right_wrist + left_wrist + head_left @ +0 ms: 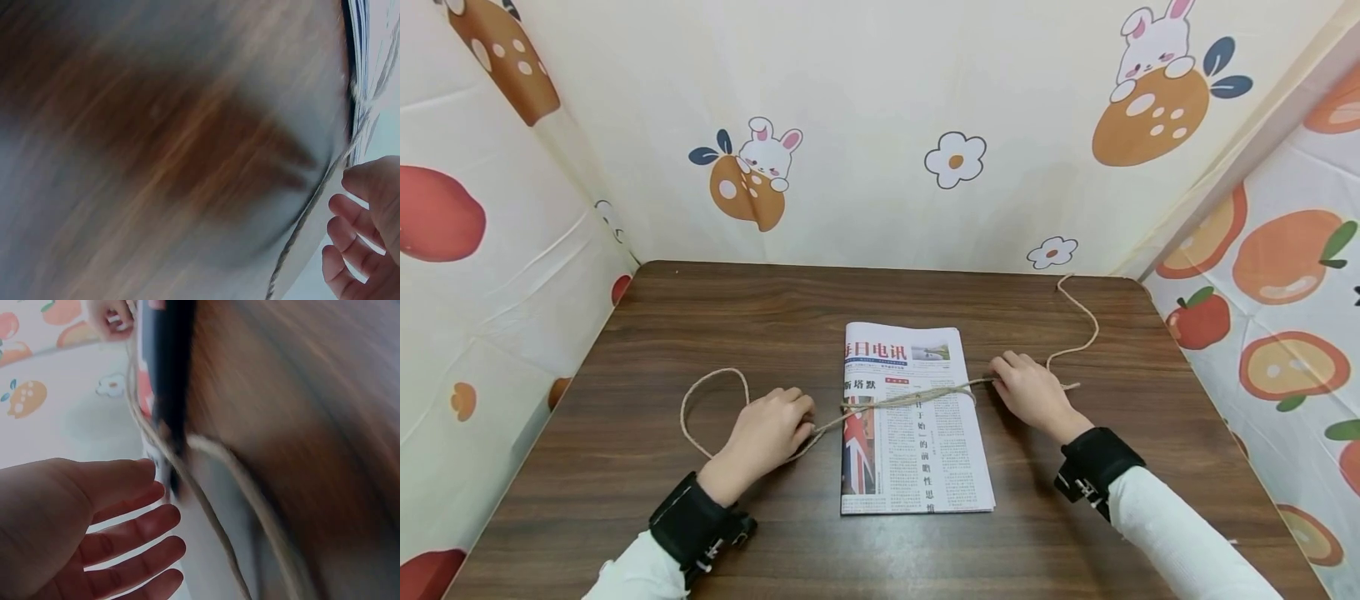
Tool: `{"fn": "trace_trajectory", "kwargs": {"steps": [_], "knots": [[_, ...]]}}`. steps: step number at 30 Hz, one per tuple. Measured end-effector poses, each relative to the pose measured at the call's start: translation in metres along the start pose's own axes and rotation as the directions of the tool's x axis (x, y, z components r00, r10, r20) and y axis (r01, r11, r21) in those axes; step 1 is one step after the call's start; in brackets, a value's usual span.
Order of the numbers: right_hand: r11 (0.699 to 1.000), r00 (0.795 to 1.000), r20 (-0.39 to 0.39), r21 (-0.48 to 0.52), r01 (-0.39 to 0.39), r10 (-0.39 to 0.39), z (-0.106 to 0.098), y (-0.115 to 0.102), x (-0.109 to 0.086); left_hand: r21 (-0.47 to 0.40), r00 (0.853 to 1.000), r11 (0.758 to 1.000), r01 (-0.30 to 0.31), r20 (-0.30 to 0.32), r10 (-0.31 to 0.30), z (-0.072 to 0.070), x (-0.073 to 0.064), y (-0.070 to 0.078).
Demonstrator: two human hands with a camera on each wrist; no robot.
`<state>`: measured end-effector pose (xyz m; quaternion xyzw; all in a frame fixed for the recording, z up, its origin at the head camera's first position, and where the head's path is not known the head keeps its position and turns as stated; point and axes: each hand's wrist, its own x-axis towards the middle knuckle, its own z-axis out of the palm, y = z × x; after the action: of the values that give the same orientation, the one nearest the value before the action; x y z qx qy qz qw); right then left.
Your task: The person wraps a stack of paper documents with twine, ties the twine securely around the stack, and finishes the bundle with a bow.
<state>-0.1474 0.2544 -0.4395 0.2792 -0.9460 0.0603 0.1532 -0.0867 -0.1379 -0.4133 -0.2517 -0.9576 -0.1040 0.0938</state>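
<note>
A folded newspaper (917,467) lies flat on the table. A thin beige rope (917,397) crosses its middle, with strands partly twisted together on top. Left of the paper, my left hand (775,429) is beside the rope; in the left wrist view its fingers (144,528) are loosely bent, and two strands run just past the thumb tip. On the right, my right hand (1028,390) is close to the rope too. The right wrist view has the strand passing near the thumb (369,178), with space between thumb and fingers.
The brown wooden table (760,300) meets a patterned cloth wall (865,208) at its back edge. One rope end (1090,333) trails toward the back right edge. A rope loop (685,408) lies behind the left hand. Black bands (1097,467) circle both wrists.
</note>
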Motion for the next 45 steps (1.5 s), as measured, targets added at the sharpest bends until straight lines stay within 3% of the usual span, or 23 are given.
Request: {"fn": "trace_trajectory", "kwargs": {"steps": [5,11,18,26,34,39,45], "knots": [[0.999,0.999,0.023,0.021,0.031,-0.031,0.004,-0.010,0.004,-0.043,1.000,0.999,-0.005,-0.027,0.004,0.008,0.014,0.015],[0.999,0.998,0.055,0.034,0.024,-0.026,0.010,-0.017,0.006,-0.062,0.999,0.997,0.053,0.006,-0.052,0.021,0.023,0.028],[0.998,0.999,0.037,0.044,0.036,-0.038,0.011,-0.017,0.010,-0.085,0.998,0.994,0.063,-0.013,-0.064,0.026,0.024,0.035],[0.998,0.999,-0.001,0.037,0.045,-0.045,0.006,-0.012,0.023,-0.048,0.998,0.997,0.065,-0.023,-0.067,0.020,0.017,0.033],[0.999,0.998,0.033,0.023,0.045,-0.046,-0.006,-0.011,0.046,0.009,0.998,1.000,0.016,-0.055,-0.016,0.013,0.008,0.038],[0.998,0.997,0.051,0.000,0.062,-0.062,-0.011,-0.014,0.065,0.053,0.996,0.998,-0.046,-0.079,0.051,0.009,0.003,0.049],[0.997,0.993,0.087,-0.023,0.079,-0.077,-0.013,-0.022,0.086,0.112,0.975,0.983,-0.146,-0.155,0.162,0.009,0.001,0.064]]}}
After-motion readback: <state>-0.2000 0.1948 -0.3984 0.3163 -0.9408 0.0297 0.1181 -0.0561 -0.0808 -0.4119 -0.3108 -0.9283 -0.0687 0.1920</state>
